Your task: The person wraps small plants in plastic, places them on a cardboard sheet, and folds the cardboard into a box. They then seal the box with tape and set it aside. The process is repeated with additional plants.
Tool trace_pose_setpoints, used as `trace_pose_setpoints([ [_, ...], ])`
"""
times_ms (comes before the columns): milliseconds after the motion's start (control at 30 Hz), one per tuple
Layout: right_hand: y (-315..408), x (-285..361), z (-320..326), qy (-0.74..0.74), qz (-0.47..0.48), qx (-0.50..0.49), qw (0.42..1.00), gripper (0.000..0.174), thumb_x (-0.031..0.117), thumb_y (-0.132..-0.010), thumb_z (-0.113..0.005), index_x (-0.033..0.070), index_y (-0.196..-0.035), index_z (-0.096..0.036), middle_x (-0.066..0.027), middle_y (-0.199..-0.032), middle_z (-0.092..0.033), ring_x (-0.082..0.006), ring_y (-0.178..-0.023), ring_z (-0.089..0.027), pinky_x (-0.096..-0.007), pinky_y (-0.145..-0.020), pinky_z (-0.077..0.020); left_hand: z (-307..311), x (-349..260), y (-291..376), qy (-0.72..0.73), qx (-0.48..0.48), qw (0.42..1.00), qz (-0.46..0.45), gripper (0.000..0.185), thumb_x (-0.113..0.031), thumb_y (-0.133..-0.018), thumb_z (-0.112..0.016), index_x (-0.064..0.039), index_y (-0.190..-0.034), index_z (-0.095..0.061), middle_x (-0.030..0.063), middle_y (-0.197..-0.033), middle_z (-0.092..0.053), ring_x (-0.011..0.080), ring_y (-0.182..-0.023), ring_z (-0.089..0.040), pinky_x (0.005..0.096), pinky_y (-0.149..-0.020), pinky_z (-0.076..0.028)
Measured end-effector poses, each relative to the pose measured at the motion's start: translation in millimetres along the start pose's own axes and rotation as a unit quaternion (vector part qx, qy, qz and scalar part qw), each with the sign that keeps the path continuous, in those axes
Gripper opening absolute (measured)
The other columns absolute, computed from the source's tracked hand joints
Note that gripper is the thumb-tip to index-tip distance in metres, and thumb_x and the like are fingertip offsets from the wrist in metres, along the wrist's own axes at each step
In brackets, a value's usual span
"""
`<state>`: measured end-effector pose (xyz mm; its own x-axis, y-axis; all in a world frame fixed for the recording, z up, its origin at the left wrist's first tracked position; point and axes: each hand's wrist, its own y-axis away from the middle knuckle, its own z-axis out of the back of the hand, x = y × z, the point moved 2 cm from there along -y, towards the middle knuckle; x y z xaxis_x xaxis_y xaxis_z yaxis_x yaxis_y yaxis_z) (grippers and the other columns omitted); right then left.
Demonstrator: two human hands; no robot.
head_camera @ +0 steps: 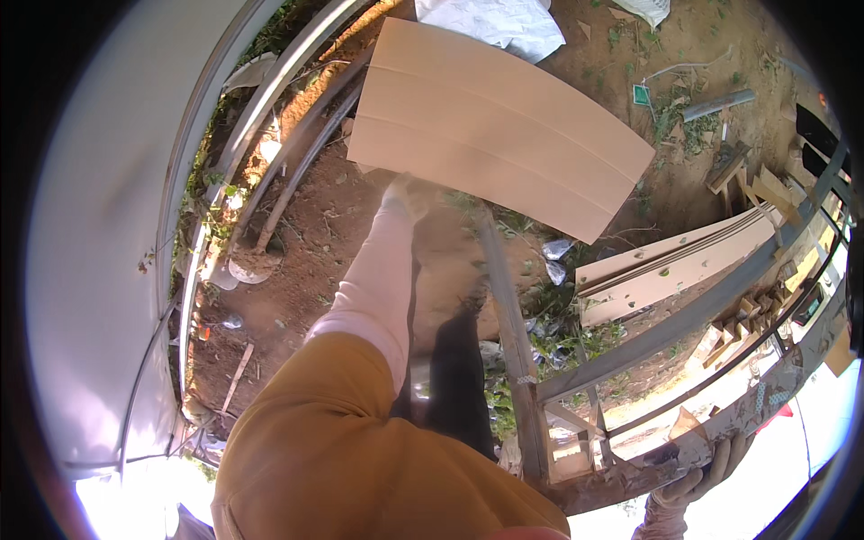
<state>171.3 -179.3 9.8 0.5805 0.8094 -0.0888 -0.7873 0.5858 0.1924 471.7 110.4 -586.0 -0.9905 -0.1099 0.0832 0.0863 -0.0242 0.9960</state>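
Note:
My left hand (407, 196), blurred and below a pale pink sleeve, is at the near edge of a large cardboard sheet (493, 128). Whether its fingers grip that edge is unclear. The sheet shows faint crease lines and lies over the bare soil, partly covering a white plastic sack (496, 27). At the lower right, my gloved right hand (705, 469) is wrapped around the worn outer rail (628, 472) of a frame. A grey upright bar (509, 324) of this frame stands beside my legs.
More cardboard sheets (675, 263) lie stacked at right, behind the frame's inner rail (648, 351). Small open cardboard boxes (736, 331) stand beyond it. On the left, metal rails (270, 108) run along a white panel (115, 202). A grey pipe piece (719, 105) lies on the soil.

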Motion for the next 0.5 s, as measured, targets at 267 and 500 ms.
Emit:
trace_pose_setpoints([
  [267, 23.0, -0.9, 7.2, 0.047, -0.101, 0.065, 0.992, 0.063, 0.047, -0.108, -0.017, 0.005, -0.15, -0.038, -0.0218, -0.158, -0.032, -0.0457, -0.152, -0.023, -0.0648, -0.123, -0.0226, -60.2, 15.4, -42.0, 0.098, 0.019, 0.995, -0.028, 0.086, -0.056, -0.092, -0.066, -0.015, -0.159, -0.032, 0.0156, -0.165, -0.029, 0.031, -0.151, -0.031, 0.0496, -0.122, -0.028],
  [500, 23.1, -17.5, 4.0, -0.005, -0.031, 0.026, 0.999, 0.06, 0.046, -0.108, -0.022, 0.005, -0.148, -0.04, -0.0211, -0.156, -0.034, -0.0469, -0.151, -0.025, -0.0643, -0.123, -0.0223, -70.8, -22.0, 41.9, 0.067, 0.103, 0.97, -0.209, 0.043, -0.029, -0.097, -0.072, -0.017, -0.136, -0.058, 0.0082, -0.136, -0.062, 0.0267, -0.124, -0.06, 0.0482, -0.1, -0.054],
])
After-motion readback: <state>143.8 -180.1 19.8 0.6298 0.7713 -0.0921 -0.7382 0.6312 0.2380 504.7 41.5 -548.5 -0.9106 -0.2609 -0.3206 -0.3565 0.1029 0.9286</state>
